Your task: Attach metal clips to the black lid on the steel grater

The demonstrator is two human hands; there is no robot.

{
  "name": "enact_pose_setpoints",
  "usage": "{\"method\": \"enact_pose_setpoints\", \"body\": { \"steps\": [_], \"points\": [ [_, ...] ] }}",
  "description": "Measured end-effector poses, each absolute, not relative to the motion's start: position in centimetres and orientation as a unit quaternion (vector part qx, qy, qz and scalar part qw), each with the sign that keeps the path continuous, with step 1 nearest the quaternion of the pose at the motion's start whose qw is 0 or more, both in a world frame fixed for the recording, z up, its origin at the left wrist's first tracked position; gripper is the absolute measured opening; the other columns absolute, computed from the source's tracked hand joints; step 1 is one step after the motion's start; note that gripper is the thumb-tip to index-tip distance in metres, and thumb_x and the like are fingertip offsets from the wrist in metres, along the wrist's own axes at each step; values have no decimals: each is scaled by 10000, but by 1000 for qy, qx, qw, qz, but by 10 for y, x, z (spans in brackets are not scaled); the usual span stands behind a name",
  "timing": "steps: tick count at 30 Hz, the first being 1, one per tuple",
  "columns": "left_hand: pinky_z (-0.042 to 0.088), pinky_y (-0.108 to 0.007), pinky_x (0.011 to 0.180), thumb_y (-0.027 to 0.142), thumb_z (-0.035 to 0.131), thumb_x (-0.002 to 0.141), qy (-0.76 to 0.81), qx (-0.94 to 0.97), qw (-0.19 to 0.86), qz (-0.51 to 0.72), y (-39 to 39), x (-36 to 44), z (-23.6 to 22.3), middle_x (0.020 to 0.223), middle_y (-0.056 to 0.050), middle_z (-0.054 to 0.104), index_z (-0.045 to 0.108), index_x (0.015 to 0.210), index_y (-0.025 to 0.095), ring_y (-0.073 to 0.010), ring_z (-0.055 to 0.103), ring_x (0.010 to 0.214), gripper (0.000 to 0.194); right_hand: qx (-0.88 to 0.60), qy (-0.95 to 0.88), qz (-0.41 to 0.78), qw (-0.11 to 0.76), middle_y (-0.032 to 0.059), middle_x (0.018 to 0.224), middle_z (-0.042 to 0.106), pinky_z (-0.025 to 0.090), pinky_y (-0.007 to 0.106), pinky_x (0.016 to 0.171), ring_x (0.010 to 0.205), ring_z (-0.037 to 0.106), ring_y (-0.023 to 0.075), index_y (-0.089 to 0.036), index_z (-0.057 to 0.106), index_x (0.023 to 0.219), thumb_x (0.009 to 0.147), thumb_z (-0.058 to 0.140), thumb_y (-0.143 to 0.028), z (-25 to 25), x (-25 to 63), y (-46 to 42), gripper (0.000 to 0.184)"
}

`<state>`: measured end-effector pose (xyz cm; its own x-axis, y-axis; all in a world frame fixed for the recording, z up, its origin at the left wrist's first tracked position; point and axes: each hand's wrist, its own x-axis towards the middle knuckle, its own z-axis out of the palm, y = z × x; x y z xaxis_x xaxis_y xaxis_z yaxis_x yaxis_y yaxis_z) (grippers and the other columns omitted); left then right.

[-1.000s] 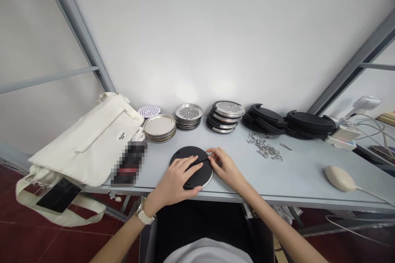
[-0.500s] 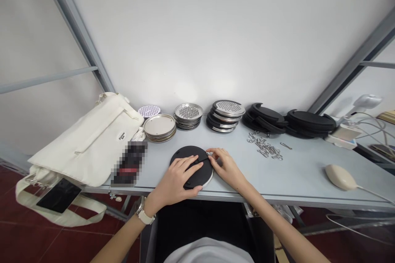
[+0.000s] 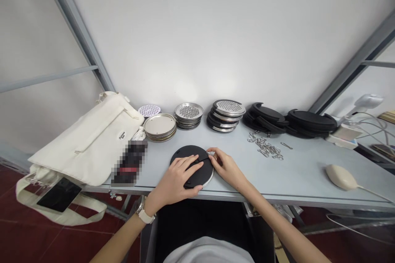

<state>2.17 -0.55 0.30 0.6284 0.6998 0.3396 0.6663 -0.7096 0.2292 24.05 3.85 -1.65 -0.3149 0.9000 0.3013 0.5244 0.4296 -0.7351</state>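
Observation:
A round black disc [image 3: 189,153] with a silvery rim at its lower right lies on the table in front of me. My left hand [image 3: 180,176] rests across its top, fingers stretched out and spread, thumb at the near edge. At the disc's right edge my right hand [image 3: 224,167] is closed in a pinch, thumb and forefinger on a small metal clip [image 3: 207,153] beside a black strap-like strip. The fingertips partly hide the clip. To the right, similar metal clips [image 3: 267,148] are scattered in a loose pile.
Along the wall stand stacks of plain metal discs [image 3: 159,124], grater discs [image 3: 189,111], grater discs in black holders [image 3: 228,108] and black discs [image 3: 311,120]. A white bag [image 3: 92,139] lies at left; a cream mouse [image 3: 341,176] with a cord is at right.
Almost nothing differs. Both hands keep their places on the disc, and the view has shifted very slightly.

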Motion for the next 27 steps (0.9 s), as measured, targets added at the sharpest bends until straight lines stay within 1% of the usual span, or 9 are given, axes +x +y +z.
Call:
{"method": "enact_pose_setpoints", "body": {
  "steps": [5,11,21,27],
  "points": [
    [336,-433,1047,374,563,839,381,902,40,199,-5,22,3,1468,-64,364,407,1389,246,-264,364,1308,586,-454,-766,280,359,-60,601,418,371,240,547,533,436,126,-177,522,1152,941,390,-320,-17,241,38,287],
    [352,-442,1029,371,573,831,375,902,40,211,-5,22,3,1452,-75,386,411,1388,256,-281,391,1287,591,-453,-768,281,354,-61,603,411,364,239,546,535,436,128,-186,507,1150,941,384,-327,-17,241,39,280],
    [354,-444,1027,368,573,832,374,901,38,215,-6,21,3,1453,-74,385,408,1390,262,-282,394,1286,591,-451,-770,277,357,-68,591,386,364,236,542,526,424,127,-194,501,1139,936,380,-324,-15,240,38,269],
    [351,-433,1036,369,577,829,379,901,38,209,-6,21,3,1454,-66,384,413,1386,256,-270,385,1292,591,-451,-768,288,352,-76,584,344,342,226,535,524,388,117,-191,504,1123,922,404,-293,-12,241,37,247]
  ]
}}
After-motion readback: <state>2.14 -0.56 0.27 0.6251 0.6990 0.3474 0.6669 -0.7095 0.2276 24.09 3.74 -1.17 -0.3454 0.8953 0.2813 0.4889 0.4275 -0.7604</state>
